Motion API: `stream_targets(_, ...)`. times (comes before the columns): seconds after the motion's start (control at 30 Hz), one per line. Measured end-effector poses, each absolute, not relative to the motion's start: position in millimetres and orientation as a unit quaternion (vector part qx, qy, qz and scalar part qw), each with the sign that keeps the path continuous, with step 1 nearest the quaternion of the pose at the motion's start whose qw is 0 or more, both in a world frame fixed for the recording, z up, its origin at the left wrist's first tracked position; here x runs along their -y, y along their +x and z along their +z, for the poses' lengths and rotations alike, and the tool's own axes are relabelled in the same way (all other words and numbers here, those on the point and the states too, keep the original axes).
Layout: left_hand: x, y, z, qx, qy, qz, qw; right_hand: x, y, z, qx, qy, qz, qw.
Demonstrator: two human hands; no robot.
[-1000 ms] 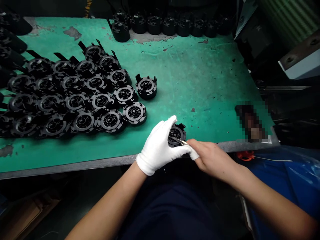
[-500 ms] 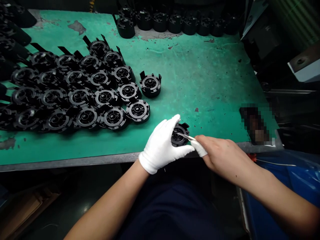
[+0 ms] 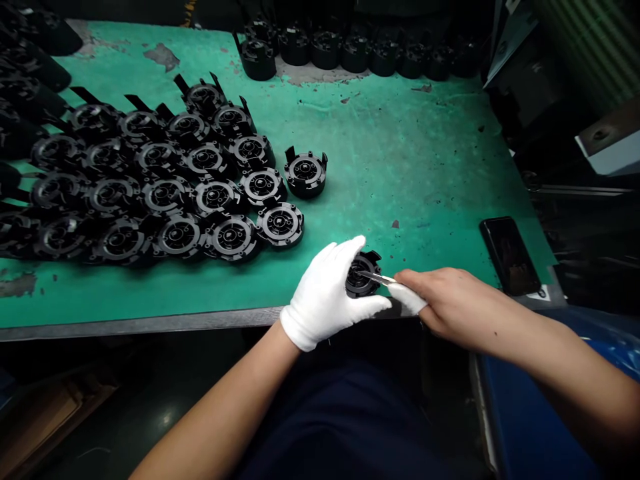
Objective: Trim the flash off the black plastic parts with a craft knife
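Note:
My left hand (image 3: pixel 325 293), in a white glove, curves its fingers and thumb around the side of a round black plastic housing (image 3: pixel 364 284) at the table's front edge. The palm hides part of the housing. A slim knife (image 3: pixel 376 277) with a pointed metal blade is gripped in my right hand (image 3: pixel 437 297), its tip over the inside of the housing's ringed face. White covering shows on a finger of the right hand; the rest is bare. Another housing (image 3: pixel 306 175) stands by itself beyond my left hand, its upright tabs showing.
Several black housings (image 3: pixel 233 237) stand in close rows on the left of the green table (image 3: pixel 400 147). More housings (image 3: pixel 355 53) line the back edge. A phone (image 3: pixel 511 257) lies near the right front corner, beside a blue bin (image 3: pixel 525 413) below the table.
The view has shifted slightly, so table items appear a little further right. The knife stays at the housing, and my right hand sits slightly more to the right in view.

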State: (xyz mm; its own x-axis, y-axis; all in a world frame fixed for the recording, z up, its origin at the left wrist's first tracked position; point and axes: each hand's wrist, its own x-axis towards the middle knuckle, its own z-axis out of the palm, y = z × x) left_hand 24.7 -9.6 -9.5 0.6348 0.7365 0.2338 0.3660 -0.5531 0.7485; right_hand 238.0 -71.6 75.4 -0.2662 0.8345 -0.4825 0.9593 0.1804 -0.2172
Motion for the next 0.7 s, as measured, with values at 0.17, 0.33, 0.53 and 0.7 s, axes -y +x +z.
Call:
stream_targets(0.17, 8, 25, -7, -0.339, 0.833, 0.273, 0.34, 79, 239, 73, -0.754, 0.573, -0.29, 0.135)
stream_targets(0.33, 19, 24, -7, -0.349, 0.818, 0.309, 0.336, 94, 255, 73, -0.715, 0.645, -0.27, -0.015)
stream_targets(0.53, 38, 27, -6, -0.36, 0.78, 0.379, 0.345, 109, 262, 65, -0.683, 0.67, -0.263, -0.125)
stream_targets(0.7, 34, 30, -6, -0.393, 0.77, 0.353, 0.358, 106, 266, 52, -0.711, 0.662, -0.203, -0.121)
